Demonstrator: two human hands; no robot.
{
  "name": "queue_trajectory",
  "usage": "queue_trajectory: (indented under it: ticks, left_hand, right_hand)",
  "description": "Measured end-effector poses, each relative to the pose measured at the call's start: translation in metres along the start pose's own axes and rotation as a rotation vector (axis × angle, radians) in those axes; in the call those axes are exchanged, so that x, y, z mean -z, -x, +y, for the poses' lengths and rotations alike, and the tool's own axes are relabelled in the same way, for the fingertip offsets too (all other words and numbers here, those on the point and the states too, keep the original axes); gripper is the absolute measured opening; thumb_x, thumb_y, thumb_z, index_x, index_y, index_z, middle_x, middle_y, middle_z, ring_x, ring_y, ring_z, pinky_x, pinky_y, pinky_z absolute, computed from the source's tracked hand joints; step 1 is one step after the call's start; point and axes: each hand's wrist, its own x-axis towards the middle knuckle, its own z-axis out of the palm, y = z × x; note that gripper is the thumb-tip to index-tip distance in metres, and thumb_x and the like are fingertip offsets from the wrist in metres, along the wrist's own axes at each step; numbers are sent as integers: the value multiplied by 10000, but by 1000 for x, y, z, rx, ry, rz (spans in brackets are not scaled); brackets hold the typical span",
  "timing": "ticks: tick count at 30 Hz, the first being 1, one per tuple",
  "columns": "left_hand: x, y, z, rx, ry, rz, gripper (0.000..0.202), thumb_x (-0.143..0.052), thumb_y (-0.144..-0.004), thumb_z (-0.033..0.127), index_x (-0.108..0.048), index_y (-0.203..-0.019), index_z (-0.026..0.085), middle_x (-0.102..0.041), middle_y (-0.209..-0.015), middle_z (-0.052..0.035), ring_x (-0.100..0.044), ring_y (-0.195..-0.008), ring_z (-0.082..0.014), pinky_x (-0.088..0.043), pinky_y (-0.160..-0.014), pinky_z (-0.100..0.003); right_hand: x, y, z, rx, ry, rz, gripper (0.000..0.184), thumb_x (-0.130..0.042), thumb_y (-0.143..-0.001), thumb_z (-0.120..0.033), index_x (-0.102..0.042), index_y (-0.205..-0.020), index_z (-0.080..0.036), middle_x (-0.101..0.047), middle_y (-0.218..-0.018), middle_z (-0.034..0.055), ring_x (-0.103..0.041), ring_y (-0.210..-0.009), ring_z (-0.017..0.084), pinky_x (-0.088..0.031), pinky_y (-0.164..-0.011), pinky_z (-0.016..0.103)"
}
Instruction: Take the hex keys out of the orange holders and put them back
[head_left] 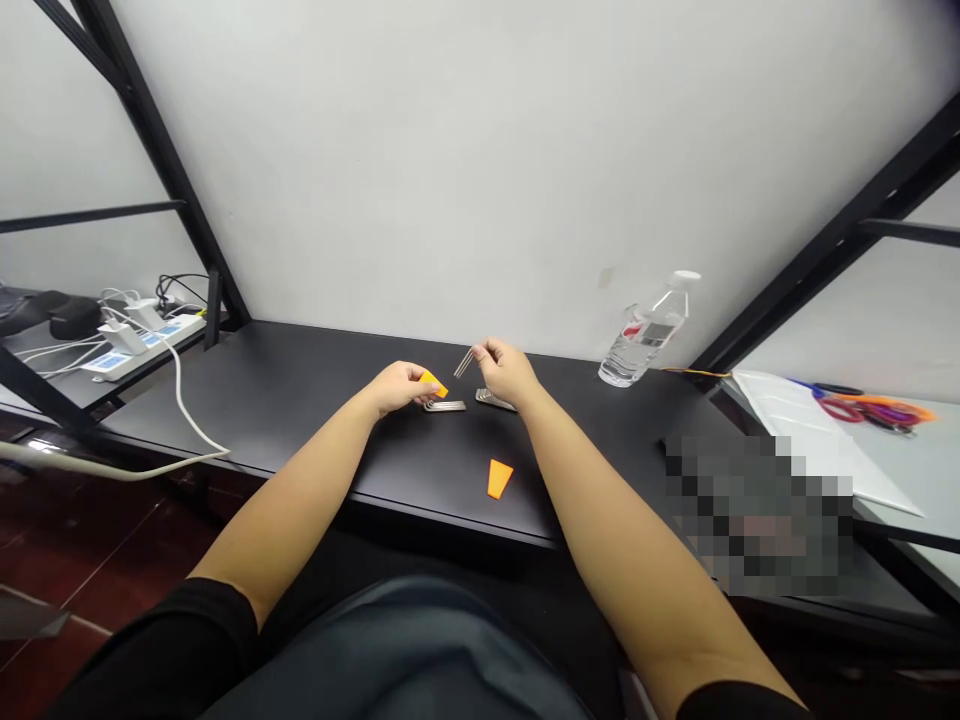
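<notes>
orange piece (432,379) pinched in left grip (399,387); metal rods (464,362) pinched in right grip (508,373), left's 3 o'clock. slack pinch could scatter rods. second orange piece (499,478) at right's 6 o'clock.

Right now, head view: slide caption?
Left hand pinches a flat orange piece; right hand holds thin metal rods above a black desk.
</notes>
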Motion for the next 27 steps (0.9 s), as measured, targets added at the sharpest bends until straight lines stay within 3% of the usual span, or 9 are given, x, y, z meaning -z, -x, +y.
queue_trajectory:
  ticks: [2,5,9,11,17,23,27]
  left_hand:
    - [4,-1,-1,17,21,46,266,-772,-772,354,-784,-875,110,-734,-770,-106,-650,-693,-150,-501,-660,-272]
    - [9,-3,-2,18,64,102,271,-769,-777,363,-781,-886,115,-738,-789,-104,-651,-702,-143,-495,-660,-263]
    - [9,-4,-2,28,74,113,273,-774,-774,376,-777,-877,122,-731,-774,-90,-645,-698,-138,-496,-675,-266]
    - [9,-4,-2,30,78,112,287,-779,-770,386,-778,-883,122,-729,-776,-89,-641,-696,-138,-493,-673,-268]
    - [13,-4,-1,7,81,101,322,-777,-774,420,-782,-906,126,-732,-813,-91,-630,-718,-141,-493,-687,-275]
    - [17,-3,3,-12,107,139,325,-767,-782,436,-775,-898,132,-738,-841,-92,-622,-716,-137,-497,-695,-281]
    - [15,-3,2,-4,104,139,316,-768,-778,430,-774,-894,136,-740,-832,-93,-621,-704,-138,-493,-676,-275]
  right_hand:
    - [7,-14,4,18,75,-78,375,-366,-1012,-455,-620,-924,-194,-623,-773,29,-519,-696,175,-386,-635,279]
    - [9,-38,4,154,193,-353,305,-463,-985,-424,-648,-905,-195,-657,-806,23,-539,-719,161,-379,-645,259]
    - [-5,-64,-3,235,325,-627,275,-536,-957,-431,-692,-927,-207,-706,-876,29,-576,-754,157,-397,-668,250]
    - [-14,-71,-6,220,350,-686,244,-590,-925,-423,-710,-900,-212,-718,-869,21,-593,-738,152,-410,-665,247]
    - [-27,-71,-7,165,385,-659,269,-592,-933,-448,-735,-933,-220,-755,-928,31,-657,-789,160,-446,-677,241]
    - [-23,-57,-12,-5,478,-555,622,-396,-961,-673,-756,-907,-168,-757,-904,140,-708,-792,232,-479,-651,299]
    - [-33,-47,-26,-175,515,-511,678,-584,-783,-779,-766,-963,-152,-760,-902,168,-731,-820,279,-509,-633,316]
